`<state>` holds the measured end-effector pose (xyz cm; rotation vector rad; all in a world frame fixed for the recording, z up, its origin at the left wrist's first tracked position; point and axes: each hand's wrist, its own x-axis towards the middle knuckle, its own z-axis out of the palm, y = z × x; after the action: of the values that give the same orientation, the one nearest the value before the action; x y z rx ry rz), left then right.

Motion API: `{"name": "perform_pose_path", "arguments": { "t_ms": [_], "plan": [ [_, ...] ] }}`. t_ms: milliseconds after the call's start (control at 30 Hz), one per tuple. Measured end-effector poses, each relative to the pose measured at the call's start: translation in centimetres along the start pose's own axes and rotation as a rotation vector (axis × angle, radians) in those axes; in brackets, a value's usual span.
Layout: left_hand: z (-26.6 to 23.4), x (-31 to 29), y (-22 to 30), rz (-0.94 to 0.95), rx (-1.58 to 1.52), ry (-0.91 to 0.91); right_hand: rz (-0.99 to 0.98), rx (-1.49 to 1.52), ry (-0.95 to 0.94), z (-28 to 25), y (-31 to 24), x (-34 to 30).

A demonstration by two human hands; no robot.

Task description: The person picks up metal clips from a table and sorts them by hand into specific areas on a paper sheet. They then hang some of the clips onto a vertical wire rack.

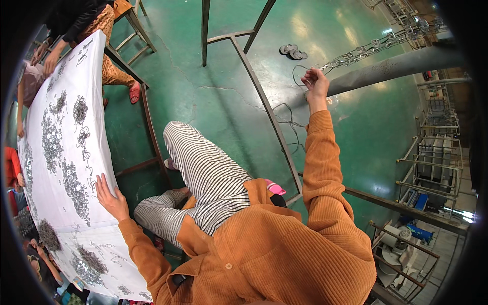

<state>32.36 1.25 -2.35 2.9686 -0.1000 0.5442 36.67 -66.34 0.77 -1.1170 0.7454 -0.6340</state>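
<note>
My left hand (113,198) lies with fingers spread on the near edge of a long table covered in white cloth (96,162). Piles of small dark metal pieces (76,190) lie on the cloth just past its fingers. My right arm reaches far forward and right, its hand (316,85) closed in a pinch on a thin dark wire (295,76) that curves out in a loop. A chain-like string of metal links (356,55) runs from beside those fingertips toward the upper right; whether the fingers touch it too, I cannot tell.
A thick grey pipe (391,71) crosses behind my right hand. A metal frame (262,94) stands ahead on the green floor, near dark sandals (293,51). Other people sit along the table's far and left sides. Racks (432,162) line the right.
</note>
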Motion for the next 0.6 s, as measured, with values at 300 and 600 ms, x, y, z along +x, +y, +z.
{"name": "perform_pose_path", "arguments": {
  "t_ms": [300,600],
  "plan": [
    [-1.0,-0.1,0.1,-0.085,-0.138,0.11,0.144,-0.484,-0.558,3.9,7.9,-1.9],
    [-9.6,-12.9,4.7,-0.746,-0.624,0.26,0.087,-0.628,-1.854,24.3,17.2,-37.4]
  ]
}}
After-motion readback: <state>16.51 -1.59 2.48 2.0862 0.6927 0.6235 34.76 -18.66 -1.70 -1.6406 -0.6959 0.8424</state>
